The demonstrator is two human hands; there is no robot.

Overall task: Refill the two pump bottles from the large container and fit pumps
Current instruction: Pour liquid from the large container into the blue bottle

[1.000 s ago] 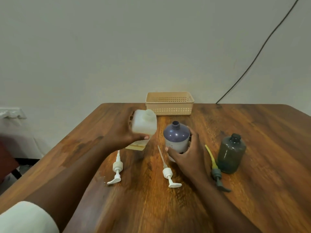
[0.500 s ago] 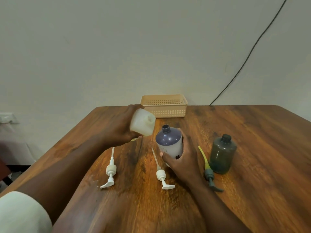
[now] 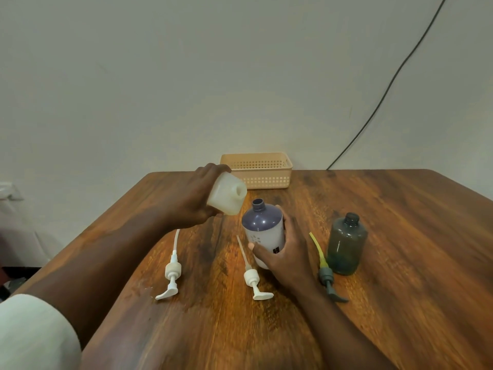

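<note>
My left hand point(image 3: 193, 200) grips the white large container point(image 3: 226, 194), tipped over so its open mouth faces right, just above and left of the purple-topped bottle point(image 3: 262, 227). My right hand point(image 3: 285, 256) wraps around that uncapped bottle and steadies it, tilted slightly left. A dark grey bottle point(image 3: 346, 243) stands open at the right. Two white pumps point(image 3: 170, 273) point(image 3: 253, 279) lie flat on the table. A grey pump with a yellow tube point(image 3: 324, 271) lies beside the grey bottle.
A beige perforated basket point(image 3: 257, 170) sits at the far edge of the wooden table point(image 3: 400, 303) against the wall. A black cable point(image 3: 386, 86) runs up the wall at the right. Something white point(image 3: 8, 190) shows at the far left.
My left hand has raised the white container and tipped it further, turning its mouth toward the purple-topped bottle. My right hand stays on that bottle.
</note>
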